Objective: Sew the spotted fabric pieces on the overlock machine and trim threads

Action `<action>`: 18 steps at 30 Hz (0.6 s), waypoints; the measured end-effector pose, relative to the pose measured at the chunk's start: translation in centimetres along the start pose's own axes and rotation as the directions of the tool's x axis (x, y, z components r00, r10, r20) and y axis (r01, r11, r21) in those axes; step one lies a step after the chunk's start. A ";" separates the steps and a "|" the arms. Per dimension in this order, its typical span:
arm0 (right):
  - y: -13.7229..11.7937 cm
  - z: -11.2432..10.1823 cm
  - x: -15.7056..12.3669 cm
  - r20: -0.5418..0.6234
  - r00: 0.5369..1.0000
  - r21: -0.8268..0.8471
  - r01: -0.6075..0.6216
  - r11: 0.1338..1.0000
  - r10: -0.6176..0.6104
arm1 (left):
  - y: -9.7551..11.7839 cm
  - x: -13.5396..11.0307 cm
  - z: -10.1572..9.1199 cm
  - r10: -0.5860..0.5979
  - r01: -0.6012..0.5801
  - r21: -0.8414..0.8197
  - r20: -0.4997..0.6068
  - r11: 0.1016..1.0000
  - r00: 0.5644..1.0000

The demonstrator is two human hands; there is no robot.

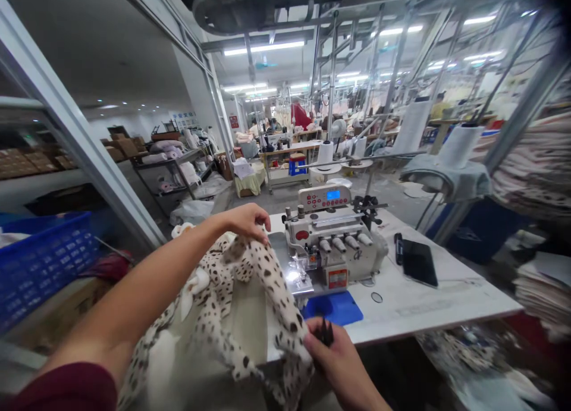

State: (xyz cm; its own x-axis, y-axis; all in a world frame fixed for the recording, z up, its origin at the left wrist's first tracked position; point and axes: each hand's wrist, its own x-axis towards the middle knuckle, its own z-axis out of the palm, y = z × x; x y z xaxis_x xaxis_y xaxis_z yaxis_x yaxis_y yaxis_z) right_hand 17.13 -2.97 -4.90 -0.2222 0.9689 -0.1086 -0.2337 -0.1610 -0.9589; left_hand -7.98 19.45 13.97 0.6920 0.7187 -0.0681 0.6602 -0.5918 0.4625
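Maroon sleeve [66, 390], then bare left forearm [134, 286]; left hand [245, 220], fingers [263, 222] curled and pinching soft, light, limp spotted plush fabric [263, 280], best held by its edges, draped over the bench [423, 304] edge before an overlock machine [334, 244]; right hand [339, 363] gripping black thread snips [327, 333].

Here's the white worktop [423, 310], and the overlock sewing machine [330, 238] sits square in the middle of it! Just to its right, a black tablet [419, 265] lies flat with a slim black handheld item [398, 248] right beside it. In front of the machine, a blue mat [332, 308] is down on the surface, and spotted fabric [250, 304] spills across the near edge. Further off, on the grey floor [267, 203], a white plastic bag [191, 212] sits slumped beside a metal shelf rack [169, 173] loaded with pale bundles.
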 end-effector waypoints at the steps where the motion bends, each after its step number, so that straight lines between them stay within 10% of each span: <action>1: 1.0 -0.6 -0.9 -0.013 1.000 -0.014 -0.002 1.000 0.002 | -0.1 0.7 0.5 0.019 -0.019 0.015 -0.017 1.000 1.000; 6: 4.2 -3.2 -2.7 0.009 1.000 -0.156 0.012 0.988 -0.010 | -0.4 2.8 5.9 0.097 -0.095 0.034 -0.037 0.995 0.995; 11: 2.0 -3.3 0.6 -0.148 0.968 -0.391 0.132 0.911 -0.204 | 0.2 1.3 10.4 0.062 -0.056 0.038 -0.197 0.998 0.978; 18: 0.9 -0.5 5.2 -0.008 0.977 -0.345 0.199 0.917 -0.215 | 3.3 -4.1 15.6 -0.130 0.152 -0.006 -0.546 0.988 0.827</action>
State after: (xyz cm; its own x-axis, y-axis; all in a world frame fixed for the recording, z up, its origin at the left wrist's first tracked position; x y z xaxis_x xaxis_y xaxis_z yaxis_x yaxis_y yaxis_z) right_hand 16.21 2.03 -6.43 -0.1591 0.9824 0.0975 0.0676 0.1094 -0.9917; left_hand -4.11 8.88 1.98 0.3269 0.8712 0.3663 0.7561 -0.4736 0.4517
